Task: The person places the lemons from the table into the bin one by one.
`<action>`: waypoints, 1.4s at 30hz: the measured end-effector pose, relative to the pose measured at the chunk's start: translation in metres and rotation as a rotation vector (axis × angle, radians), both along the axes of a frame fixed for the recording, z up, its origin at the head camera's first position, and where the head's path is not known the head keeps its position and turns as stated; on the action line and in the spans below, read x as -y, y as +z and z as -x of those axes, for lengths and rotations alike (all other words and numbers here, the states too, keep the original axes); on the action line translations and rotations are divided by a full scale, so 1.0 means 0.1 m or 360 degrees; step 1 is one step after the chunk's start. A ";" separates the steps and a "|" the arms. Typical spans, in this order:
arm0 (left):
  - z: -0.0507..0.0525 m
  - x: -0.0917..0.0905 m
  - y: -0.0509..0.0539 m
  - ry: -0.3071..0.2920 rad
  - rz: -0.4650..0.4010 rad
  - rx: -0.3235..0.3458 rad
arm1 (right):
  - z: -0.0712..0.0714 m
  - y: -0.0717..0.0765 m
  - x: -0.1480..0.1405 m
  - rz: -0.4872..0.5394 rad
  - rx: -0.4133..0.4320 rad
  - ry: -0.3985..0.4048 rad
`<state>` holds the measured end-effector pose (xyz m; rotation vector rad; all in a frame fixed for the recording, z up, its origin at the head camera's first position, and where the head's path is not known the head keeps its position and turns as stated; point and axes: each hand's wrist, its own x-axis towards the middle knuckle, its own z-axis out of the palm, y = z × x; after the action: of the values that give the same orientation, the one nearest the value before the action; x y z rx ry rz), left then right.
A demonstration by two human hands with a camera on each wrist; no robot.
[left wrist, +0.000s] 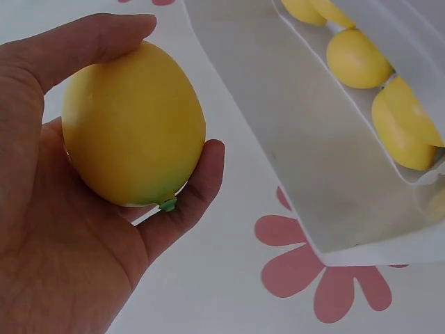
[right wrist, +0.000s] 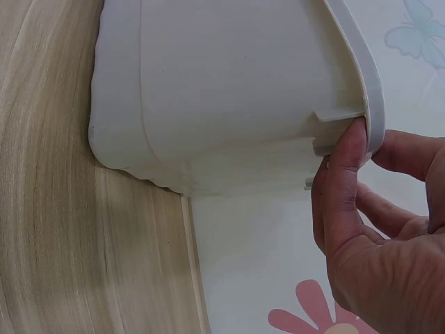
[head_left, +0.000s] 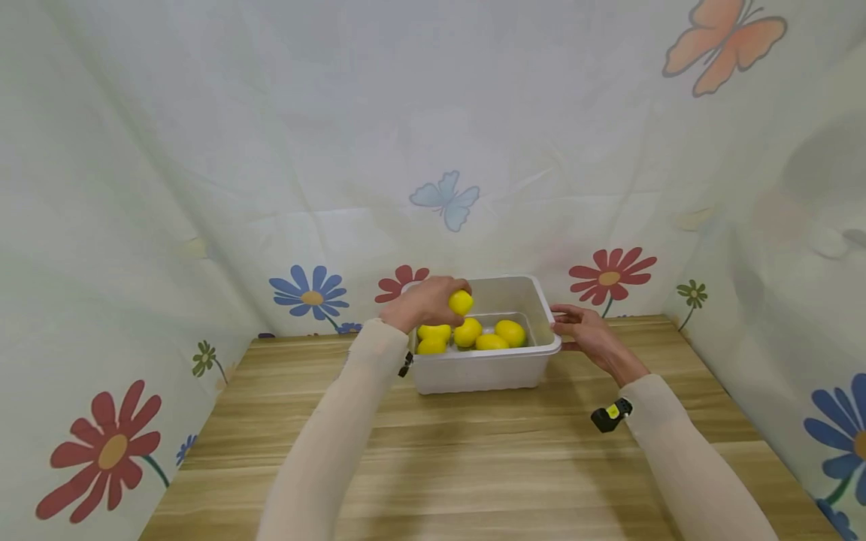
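Note:
My left hand (head_left: 431, 302) grips a yellow lemon (left wrist: 135, 125) above the left part of a white plastic bin (head_left: 480, 373). In the left wrist view, thumb and fingers curl round this lemon, whose green stem tip points down. Several more lemons (head_left: 510, 333) lie on the bottom of the bin, mostly toward its left and front. At the bin's right side, my right hand (head_left: 590, 334) pinches the rim. The right wrist view shows fingers under the lip (right wrist: 375, 104) and the thumb on its other side.
The bin stands on a wood-grain table (head_left: 460, 466) near its back edge. Behind and at both sides hangs a pale curtain (head_left: 352, 135) printed with flowers and butterflies. A small black device (head_left: 611, 415) is strapped at the right wrist.

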<state>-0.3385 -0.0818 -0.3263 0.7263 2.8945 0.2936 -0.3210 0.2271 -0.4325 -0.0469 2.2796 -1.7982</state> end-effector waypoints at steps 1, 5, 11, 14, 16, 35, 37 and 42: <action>0.02 -0.01 -0.02 0.0019 0.0001 0.0013 | 0.00 0.00 0.00 0.0003 -0.0001 0.0000; 0.10 -0.04 -0.04 0.0072 0.0015 0.0087 | 0.01 0.00 0.01 0.0006 0.0007 -0.0012; 0.16 -0.09 -0.05 0.0134 0.0035 0.0185 | 0.01 0.00 0.02 -0.0014 0.0000 -0.0008; 0.19 -0.13 -0.04 0.0146 0.0037 0.0223 | 0.00 0.00 0.02 -0.0013 -0.0015 -0.0005; 0.22 -0.15 -0.03 0.0157 0.0024 0.0253 | 0.00 0.00 0.01 -0.0008 -0.0023 -0.0001; 0.43 -0.23 -0.19 0.0223 0.0036 0.0537 | 0.01 -0.02 0.01 0.0005 -0.0004 -0.0014; 0.43 -0.22 -0.20 0.0222 0.0011 0.0545 | 0.02 -0.02 0.01 0.0012 -0.0012 -0.0004; 0.43 -0.19 -0.22 0.0211 0.0007 0.0539 | 0.02 -0.02 0.01 0.0015 -0.0001 -0.0004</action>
<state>-0.3815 -0.0623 -0.3487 0.4345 2.6212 0.3836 -0.3234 0.2264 -0.4348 -0.0461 2.2723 -1.8107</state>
